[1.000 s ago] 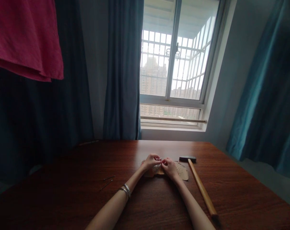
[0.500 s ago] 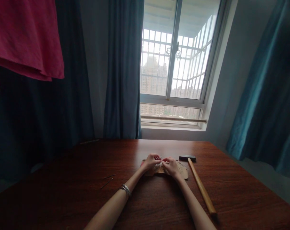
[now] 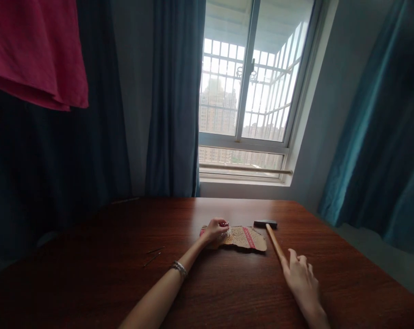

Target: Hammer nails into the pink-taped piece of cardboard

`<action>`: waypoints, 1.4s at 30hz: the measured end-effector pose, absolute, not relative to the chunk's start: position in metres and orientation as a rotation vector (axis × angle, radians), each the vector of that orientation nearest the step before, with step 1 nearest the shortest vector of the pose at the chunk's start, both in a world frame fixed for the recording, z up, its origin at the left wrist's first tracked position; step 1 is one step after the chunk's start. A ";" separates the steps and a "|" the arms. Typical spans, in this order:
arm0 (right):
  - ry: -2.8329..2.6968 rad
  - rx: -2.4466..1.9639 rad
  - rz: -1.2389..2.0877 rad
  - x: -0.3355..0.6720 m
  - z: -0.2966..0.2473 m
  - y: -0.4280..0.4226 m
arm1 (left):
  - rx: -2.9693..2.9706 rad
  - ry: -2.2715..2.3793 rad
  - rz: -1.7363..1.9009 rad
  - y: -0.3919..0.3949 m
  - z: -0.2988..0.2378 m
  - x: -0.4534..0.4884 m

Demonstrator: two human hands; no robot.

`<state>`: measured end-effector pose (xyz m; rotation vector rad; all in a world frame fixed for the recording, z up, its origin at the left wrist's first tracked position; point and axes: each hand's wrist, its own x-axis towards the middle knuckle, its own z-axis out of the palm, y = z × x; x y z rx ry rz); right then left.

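Note:
A flat piece of cardboard (image 3: 239,236), tan with dark dots and a red patterned stripe, lies on the table. My left hand (image 3: 215,230) is closed at its left end, fingertips pinched around a small dark-red and white thing too small to name. The hammer (image 3: 277,246), with a dark head and wooden handle, rests to the right of the cardboard. Over the lower part of that handle is my right hand (image 3: 301,278), open with fingers apart. It hides the handle's end, and I cannot tell whether it touches the wood.
Two thin dark rods (image 3: 154,257) lie on the brown wooden table (image 3: 100,283), left of my left forearm. The window (image 3: 244,91) and blue curtains (image 3: 174,105) stand beyond the far edge. A pink cloth (image 3: 39,55) hangs at upper left.
My right hand has left the cardboard and moved right and nearer, over the hammer handle, uncovering the red stripe. My left hand stays pinched at the cardboard.

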<state>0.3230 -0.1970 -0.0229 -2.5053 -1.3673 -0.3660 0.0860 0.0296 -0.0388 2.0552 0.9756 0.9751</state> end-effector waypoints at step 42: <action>-0.679 -1.124 1.618 0.246 0.010 -0.208 | 2.053 0.935 0.985 0.033 -0.043 0.085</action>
